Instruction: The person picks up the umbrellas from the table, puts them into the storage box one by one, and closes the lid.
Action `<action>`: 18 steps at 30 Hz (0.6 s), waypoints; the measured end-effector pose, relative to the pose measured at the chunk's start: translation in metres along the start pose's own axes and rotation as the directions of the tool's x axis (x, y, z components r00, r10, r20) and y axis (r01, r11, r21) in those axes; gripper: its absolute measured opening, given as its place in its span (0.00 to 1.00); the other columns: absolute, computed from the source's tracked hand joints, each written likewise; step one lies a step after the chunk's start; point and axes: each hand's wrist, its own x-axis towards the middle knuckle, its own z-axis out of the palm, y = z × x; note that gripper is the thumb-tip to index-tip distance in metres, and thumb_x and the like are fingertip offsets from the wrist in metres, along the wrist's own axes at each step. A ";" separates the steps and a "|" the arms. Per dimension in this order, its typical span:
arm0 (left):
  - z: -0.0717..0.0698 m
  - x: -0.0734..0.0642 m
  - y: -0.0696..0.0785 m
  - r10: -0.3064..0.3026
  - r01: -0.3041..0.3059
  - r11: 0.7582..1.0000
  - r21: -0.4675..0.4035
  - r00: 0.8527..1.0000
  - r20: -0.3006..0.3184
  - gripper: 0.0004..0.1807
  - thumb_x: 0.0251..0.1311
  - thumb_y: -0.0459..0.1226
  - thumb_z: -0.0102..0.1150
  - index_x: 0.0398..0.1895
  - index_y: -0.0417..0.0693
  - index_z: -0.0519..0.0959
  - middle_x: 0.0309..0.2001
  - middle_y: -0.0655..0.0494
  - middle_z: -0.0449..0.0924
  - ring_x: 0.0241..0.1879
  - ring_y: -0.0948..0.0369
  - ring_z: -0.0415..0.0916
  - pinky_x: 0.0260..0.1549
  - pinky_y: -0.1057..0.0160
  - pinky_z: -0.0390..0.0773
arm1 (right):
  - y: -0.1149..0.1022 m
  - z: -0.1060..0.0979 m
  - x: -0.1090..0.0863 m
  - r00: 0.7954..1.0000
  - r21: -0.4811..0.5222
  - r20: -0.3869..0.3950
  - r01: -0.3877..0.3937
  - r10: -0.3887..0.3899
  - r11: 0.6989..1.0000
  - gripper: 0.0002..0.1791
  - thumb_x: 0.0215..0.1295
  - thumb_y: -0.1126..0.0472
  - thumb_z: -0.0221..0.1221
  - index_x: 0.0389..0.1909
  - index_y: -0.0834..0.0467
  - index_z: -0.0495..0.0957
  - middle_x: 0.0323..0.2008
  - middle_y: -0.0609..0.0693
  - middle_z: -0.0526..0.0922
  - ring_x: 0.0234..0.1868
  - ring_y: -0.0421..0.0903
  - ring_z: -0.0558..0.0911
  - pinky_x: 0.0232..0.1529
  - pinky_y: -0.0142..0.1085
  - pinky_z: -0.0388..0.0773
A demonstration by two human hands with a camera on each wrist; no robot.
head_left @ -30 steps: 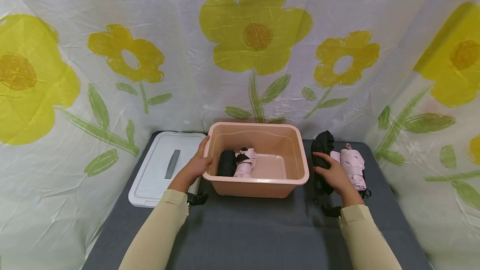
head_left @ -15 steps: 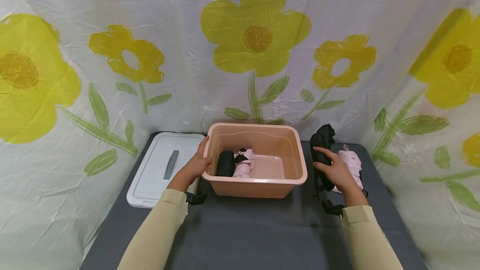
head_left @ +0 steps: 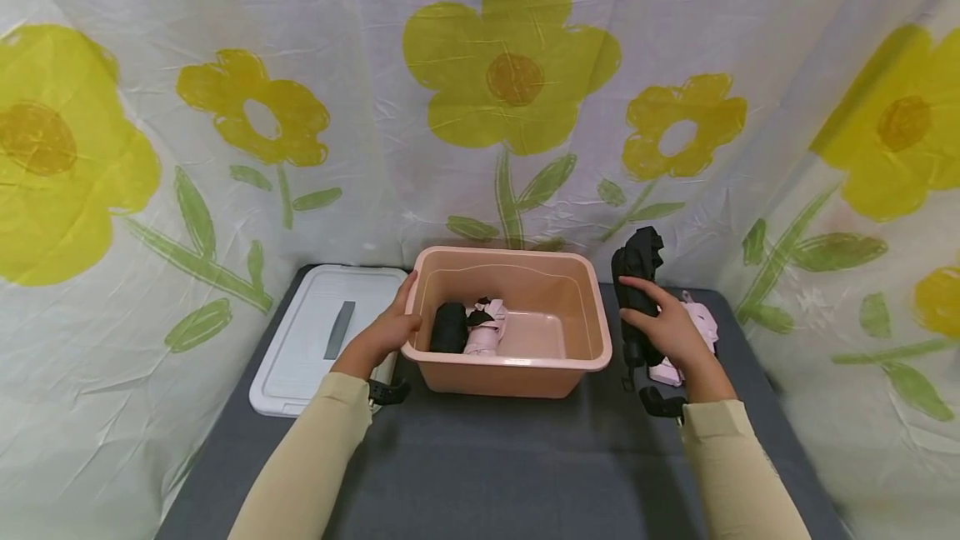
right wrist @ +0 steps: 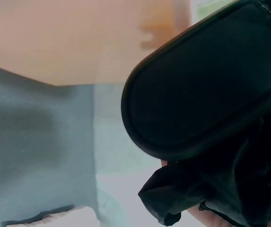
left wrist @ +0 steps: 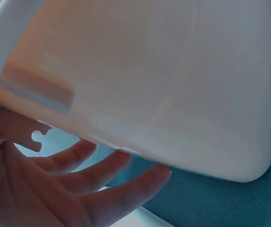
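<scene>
My right hand grips a black folding umbrella, its loose cloth pointing up and away and its handle end hanging toward me. In the right wrist view the umbrella's smooth dark handle fills much of the picture, with gathered fabric under it. My left hand holds the left rim of a pink plastic storage bin; in the left wrist view three fingers lie along the bin's outer wall. Inside the bin, at its left, a black rolled umbrella lies beside a pink one.
A white lid with a grey handle lies on the dark table, left of the bin. Pink folded umbrellas lie to the right, partly behind my right hand and arm. A flower-print curtain surrounds the table closely.
My right hand has raised the black folding umbrella off the table and brought it slightly left, toward the bin. My left hand stays at the bin's rim.
</scene>
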 end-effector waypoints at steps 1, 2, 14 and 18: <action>0.000 0.000 0.000 0.002 -0.002 1.000 -0.005 1.000 0.003 0.51 0.58 0.29 0.42 0.76 0.73 0.29 0.77 0.41 0.35 0.65 0.41 0.58 0.40 0.59 0.73 | -0.002 0.000 0.000 1.000 -0.011 -0.001 0.009 -0.009 1.000 0.34 0.64 0.48 0.60 0.71 0.40 0.62 0.72 0.64 0.58 0.56 0.65 0.74 0.43 0.51 0.80; 0.000 -0.001 0.000 0.006 -0.006 1.000 -0.009 1.000 0.005 0.51 0.57 0.29 0.42 0.76 0.73 0.29 0.78 0.42 0.34 0.65 0.41 0.57 0.40 0.59 0.73 | -0.004 -0.001 0.001 1.000 -0.019 -0.002 0.015 -0.015 1.000 0.34 0.64 0.48 0.60 0.71 0.41 0.62 0.72 0.64 0.58 0.56 0.65 0.74 0.43 0.51 0.80; 0.002 0.000 -0.002 0.015 -0.015 0.999 -0.050 1.000 0.001 0.53 0.58 0.27 0.42 0.75 0.74 0.24 0.78 0.48 0.26 0.72 0.42 0.46 0.56 0.46 0.67 | -0.036 0.004 0.011 0.995 -0.050 0.028 0.100 -0.099 0.994 0.33 0.64 0.50 0.60 0.71 0.41 0.63 0.73 0.59 0.59 0.67 0.65 0.66 0.57 0.61 0.70; 0.004 -0.001 -0.002 0.012 -0.013 0.999 -0.044 1.000 -0.019 0.53 0.58 0.28 0.42 0.74 0.77 0.24 0.79 0.50 0.26 0.72 0.43 0.46 0.56 0.47 0.67 | -0.045 0.007 0.015 0.993 -0.026 0.055 0.110 -0.109 0.994 0.33 0.64 0.49 0.61 0.70 0.40 0.64 0.73 0.58 0.59 0.64 0.64 0.70 0.56 0.59 0.72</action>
